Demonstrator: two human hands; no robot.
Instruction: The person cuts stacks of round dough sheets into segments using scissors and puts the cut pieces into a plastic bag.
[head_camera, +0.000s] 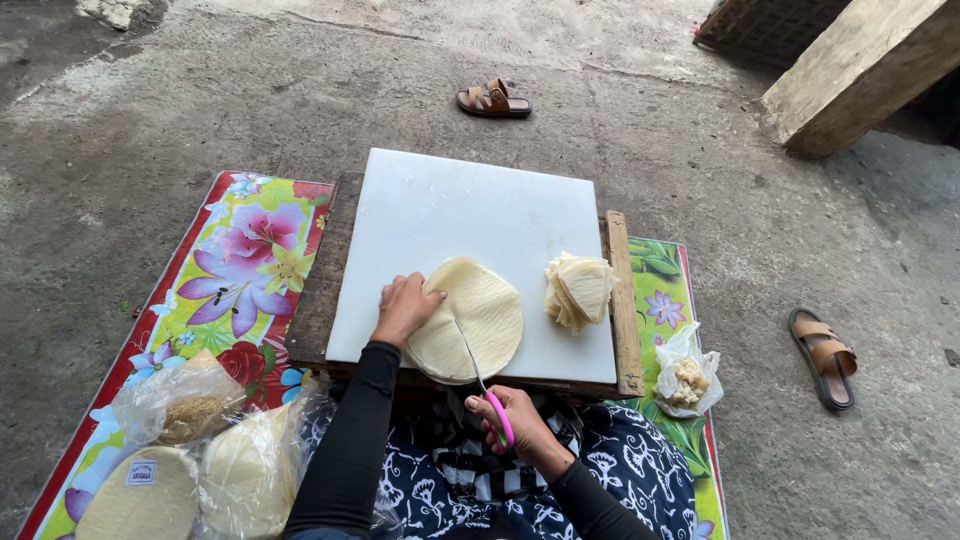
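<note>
While the right hand (520, 425) grips pink-handled scissors (480, 375) at the white board's (470, 205) near edge, the left hand (405, 308) presses flat on the round wrapper stack (478, 318); any slip could skew the cut. Cut pieces (580, 290) sit 1 pile farther right.

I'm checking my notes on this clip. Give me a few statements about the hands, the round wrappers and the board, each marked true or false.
1. The right hand holds scissors with pink handles. True.
2. The left hand rests on the stack of round wrappers. True.
3. The cut, folded pieces lie left of the round stack. False: they lie to its right, on the white cutting board.
4. The white board sits directly on the concrete. False: it sits on a wooden board over a floral mat.
5. Both sandals lie side by side. False: one sandal is beyond the board, the other sandal at the right.
</note>
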